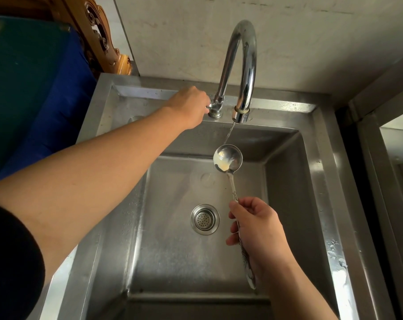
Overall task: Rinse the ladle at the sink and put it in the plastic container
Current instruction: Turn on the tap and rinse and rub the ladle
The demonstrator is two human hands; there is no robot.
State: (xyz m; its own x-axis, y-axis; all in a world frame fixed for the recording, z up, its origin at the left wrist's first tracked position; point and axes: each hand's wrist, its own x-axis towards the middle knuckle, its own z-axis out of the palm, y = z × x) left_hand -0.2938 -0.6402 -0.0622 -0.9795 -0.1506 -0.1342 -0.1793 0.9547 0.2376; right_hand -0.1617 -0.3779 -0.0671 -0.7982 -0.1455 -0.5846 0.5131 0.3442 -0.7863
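Below, the steel sink lay open, only its drain at the bottom. The right hand gripped the ladle by its handle, bowl holding whitish residue under a thin stream from the faucet. The left hand clasped the tap handle.

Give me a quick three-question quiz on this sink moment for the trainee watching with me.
1. True or false: water from the faucet spout is running into the ladle bowl.
2. Which hand holds the ladle handle? A) left B) right C) both
3. Fill in: the left hand is at the faucet's ____, near the base.

Key
1. True; a thin stream falls into the bowl, which holds pale residue.
2. B; the right hand grips the handle over the sink, above the drain strainer.
3. Valve handle.
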